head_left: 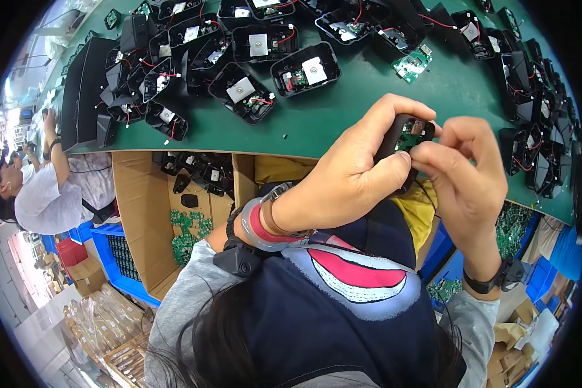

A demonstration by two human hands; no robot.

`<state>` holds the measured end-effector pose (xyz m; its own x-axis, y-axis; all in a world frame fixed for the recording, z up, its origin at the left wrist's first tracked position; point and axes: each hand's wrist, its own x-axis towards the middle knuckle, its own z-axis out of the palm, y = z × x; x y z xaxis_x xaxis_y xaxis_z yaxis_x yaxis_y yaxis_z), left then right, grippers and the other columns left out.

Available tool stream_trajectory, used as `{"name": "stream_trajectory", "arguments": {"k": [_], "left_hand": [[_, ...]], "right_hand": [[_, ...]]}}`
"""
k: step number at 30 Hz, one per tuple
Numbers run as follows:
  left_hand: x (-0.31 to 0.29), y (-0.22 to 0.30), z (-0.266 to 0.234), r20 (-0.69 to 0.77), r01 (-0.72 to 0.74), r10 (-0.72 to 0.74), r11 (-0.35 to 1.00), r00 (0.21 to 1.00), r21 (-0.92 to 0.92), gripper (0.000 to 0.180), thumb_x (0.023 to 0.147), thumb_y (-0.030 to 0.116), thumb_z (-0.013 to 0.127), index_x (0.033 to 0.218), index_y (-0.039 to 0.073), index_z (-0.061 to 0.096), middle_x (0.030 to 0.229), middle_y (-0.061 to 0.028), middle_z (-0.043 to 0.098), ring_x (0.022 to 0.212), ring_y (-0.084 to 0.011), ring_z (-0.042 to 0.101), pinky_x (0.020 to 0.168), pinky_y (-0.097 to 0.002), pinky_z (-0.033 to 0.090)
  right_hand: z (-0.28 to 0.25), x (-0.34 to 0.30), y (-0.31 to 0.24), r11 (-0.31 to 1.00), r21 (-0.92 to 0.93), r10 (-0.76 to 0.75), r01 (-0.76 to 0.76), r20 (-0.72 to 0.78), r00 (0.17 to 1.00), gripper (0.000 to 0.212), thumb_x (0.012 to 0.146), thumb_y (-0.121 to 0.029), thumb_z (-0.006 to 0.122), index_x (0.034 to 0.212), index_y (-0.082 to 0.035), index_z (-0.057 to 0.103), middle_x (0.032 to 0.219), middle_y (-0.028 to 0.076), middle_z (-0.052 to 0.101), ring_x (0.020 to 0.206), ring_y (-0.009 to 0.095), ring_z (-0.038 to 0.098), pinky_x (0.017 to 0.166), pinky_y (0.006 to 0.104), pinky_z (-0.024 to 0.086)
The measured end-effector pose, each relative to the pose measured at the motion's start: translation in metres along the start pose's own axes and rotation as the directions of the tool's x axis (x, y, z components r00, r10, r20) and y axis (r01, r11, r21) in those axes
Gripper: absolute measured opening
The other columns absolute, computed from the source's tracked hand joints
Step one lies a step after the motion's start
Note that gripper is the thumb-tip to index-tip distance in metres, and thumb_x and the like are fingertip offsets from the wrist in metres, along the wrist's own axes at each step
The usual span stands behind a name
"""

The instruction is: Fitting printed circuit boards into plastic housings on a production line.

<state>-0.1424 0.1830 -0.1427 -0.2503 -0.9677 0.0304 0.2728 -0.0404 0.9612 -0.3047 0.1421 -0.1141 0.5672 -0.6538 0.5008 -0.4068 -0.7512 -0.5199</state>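
My left hand (359,155) is wrapped round a small black plastic housing (390,142), held above the near edge of the green table. Inside the housing sits a green circuit board (407,139), partly covered by my fingers. The left thumb presses at the board's near side. Against the same spot, the thumb and forefinger of my right hand (467,169) are pinched together; what lies between them is too small to make out. Beyond my hands, a loose green circuit board (412,64) rests on the table.
Open black housings (307,68) with red wires crowd the far side of the green table (239,139), with more at the right. A cardboard box (134,213) with housings and boards stands below the table edge. Blue crates (113,258) are lower left. Another person (52,194) sits at left.
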Motion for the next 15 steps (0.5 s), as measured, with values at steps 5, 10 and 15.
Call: {"name": "stream_trajectory", "arguments": {"k": [5,10,15], "left_hand": [[-0.001,0.003,-0.001,0.043,-0.002,0.004,0.999,0.999,-0.034,0.041,0.083,0.003,0.042,0.124,0.001,0.039,0.106,-0.0038,0.049,0.093,-0.0067,0.046,0.082,-0.0214,0.039],[-0.002,0.001,0.000,0.008,0.010,-0.010,1.000,1.000,0.029,0.040,0.078,0.003,0.042,0.118,0.001,0.043,0.099,-0.0052,0.051,0.085,-0.0082,0.047,0.076,-0.0225,0.040],[0.001,-0.008,0.002,-0.002,-0.126,0.127,0.989,0.992,0.076,0.038,0.075,0.004,0.042,0.113,0.000,0.045,0.092,-0.0081,0.054,0.080,-0.0128,0.051,0.074,-0.0258,0.043]], "right_hand": [[-0.010,0.004,0.002,0.945,0.234,0.203,-0.230,0.133,0.970,0.017,0.064,0.007,0.067,0.076,-0.001,0.058,0.086,0.004,0.047,0.073,0.011,0.047,0.058,0.0199,0.037],[-0.006,0.004,0.002,0.863,0.314,0.343,-0.396,0.210,0.915,0.018,0.065,0.005,0.066,0.077,-0.003,0.054,0.085,0.002,0.046,0.072,0.007,0.044,0.056,0.0180,0.034],[-0.006,0.006,-0.002,0.841,0.260,0.396,-0.474,0.301,0.867,0.021,0.068,0.006,0.064,0.078,-0.003,0.048,0.083,0.001,0.044,0.069,0.006,0.041,0.056,0.0186,0.033]]}}
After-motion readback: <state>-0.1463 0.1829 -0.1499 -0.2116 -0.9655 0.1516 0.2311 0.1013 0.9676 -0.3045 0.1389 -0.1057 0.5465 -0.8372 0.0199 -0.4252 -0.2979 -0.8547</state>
